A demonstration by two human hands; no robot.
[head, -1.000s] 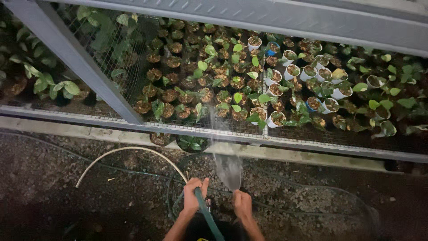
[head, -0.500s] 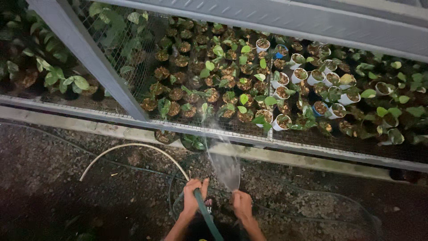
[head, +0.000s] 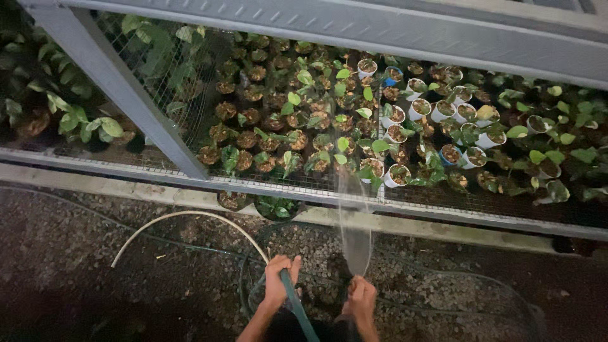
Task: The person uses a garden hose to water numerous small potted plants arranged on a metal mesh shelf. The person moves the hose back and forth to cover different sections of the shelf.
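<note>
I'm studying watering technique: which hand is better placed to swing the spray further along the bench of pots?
Probably the right hand: the water fan leaves from it. The left hand only grips the green hose behind.

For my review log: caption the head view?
Left hand grips green hose; right hand fans water toward potted seedlings.

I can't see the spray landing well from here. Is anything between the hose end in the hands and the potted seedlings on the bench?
Nothing visible blocks it. The water fan rises from the right hand over the bench's front rail to the potted seedlings. The left hand grips the green hose.
</note>
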